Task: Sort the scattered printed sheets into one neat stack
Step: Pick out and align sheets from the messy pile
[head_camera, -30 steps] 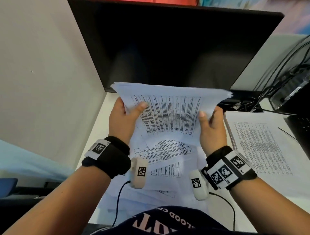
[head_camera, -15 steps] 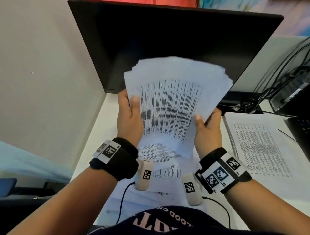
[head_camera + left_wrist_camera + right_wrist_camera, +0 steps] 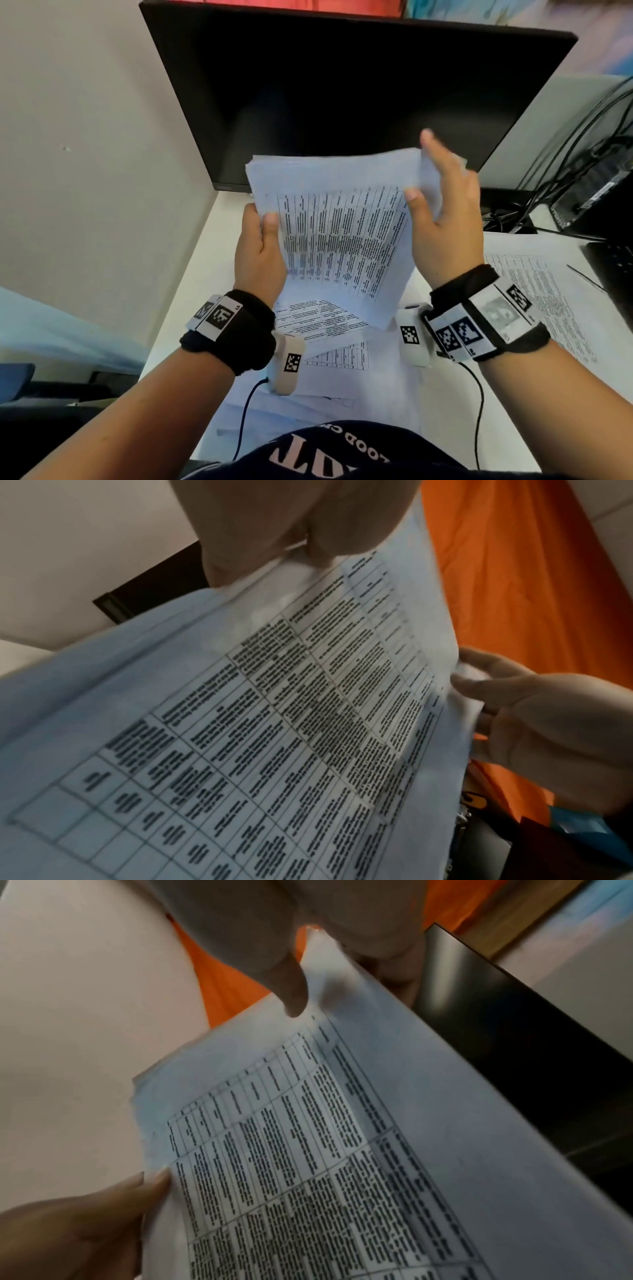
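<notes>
A stack of printed sheets (image 3: 342, 236) with tables on them is held tilted above the desk in front of the monitor. My left hand (image 3: 261, 250) grips its left edge, thumb on the printed face. At the upper right edge my right hand (image 3: 445, 222) pinches it, thumb in front, fingers behind, index finger raised straight. The left wrist view shows the stack (image 3: 274, 723) with the right hand (image 3: 531, 718) at its far edge. In the right wrist view the thumb presses on the stack (image 3: 342, 1150). Loose printed sheets (image 3: 325, 329) lie overlapping on the desk below.
A second pile of printed sheets (image 3: 537, 301) lies on the desk to the right. A black monitor (image 3: 342, 96) stands close behind the hands. Cables (image 3: 589, 147) and a dark device (image 3: 613, 274) sit at the right. A wall panel (image 3: 85, 154) closes the left side.
The held stack went from fanned out and skewed to more squared. My right hand slid from the lower right corner up to the upper right edge; the left hand stayed on the left edge.
</notes>
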The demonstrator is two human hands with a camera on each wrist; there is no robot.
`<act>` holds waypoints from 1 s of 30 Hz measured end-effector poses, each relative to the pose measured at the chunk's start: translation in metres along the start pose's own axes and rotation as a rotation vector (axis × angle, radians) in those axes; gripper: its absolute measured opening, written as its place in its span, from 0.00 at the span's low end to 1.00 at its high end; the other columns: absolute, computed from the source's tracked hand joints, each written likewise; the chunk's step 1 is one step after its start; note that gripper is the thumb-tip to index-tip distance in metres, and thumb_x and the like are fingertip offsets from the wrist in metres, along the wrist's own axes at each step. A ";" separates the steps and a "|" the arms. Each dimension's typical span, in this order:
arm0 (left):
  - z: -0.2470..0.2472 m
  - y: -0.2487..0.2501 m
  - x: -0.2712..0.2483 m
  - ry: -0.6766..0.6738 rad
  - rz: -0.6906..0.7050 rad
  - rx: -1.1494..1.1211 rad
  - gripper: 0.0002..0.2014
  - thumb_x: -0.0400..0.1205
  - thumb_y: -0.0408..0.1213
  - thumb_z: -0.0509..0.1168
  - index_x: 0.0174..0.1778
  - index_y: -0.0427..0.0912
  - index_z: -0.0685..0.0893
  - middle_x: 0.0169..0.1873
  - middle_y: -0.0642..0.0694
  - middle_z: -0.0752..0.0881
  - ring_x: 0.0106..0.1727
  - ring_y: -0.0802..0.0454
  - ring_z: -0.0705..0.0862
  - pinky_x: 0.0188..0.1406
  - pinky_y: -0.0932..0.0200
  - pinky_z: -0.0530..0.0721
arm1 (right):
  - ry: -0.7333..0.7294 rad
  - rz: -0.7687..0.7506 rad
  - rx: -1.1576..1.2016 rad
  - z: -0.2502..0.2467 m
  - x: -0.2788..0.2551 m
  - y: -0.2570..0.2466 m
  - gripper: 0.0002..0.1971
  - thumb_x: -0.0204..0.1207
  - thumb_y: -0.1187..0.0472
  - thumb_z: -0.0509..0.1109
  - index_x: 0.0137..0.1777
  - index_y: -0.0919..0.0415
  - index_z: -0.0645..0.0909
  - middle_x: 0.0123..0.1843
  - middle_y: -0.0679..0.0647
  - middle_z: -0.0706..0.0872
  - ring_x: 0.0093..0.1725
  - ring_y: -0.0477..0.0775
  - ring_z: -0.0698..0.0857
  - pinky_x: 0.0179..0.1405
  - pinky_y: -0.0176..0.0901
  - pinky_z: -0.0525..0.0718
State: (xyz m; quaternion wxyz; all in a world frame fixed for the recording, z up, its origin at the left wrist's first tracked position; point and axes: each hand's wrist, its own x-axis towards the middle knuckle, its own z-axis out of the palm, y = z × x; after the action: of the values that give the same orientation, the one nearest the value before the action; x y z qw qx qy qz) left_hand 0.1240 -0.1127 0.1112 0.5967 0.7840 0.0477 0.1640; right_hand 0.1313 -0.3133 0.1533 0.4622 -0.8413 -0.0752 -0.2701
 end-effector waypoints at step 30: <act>0.017 -0.048 0.001 -0.095 -0.205 -0.048 0.18 0.88 0.35 0.56 0.74 0.46 0.72 0.61 0.58 0.81 0.58 0.69 0.80 0.52 0.85 0.73 | -0.251 0.629 0.106 0.012 -0.039 0.063 0.16 0.83 0.65 0.59 0.69 0.50 0.72 0.54 0.36 0.83 0.50 0.34 0.79 0.45 0.28 0.73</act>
State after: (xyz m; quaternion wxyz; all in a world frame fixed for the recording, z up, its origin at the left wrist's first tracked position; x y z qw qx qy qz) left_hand 0.1365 -0.1149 0.0622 0.6306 0.7674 0.0953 0.0660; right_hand 0.1267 -0.3338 0.0808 0.5532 -0.8246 0.1177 -0.0044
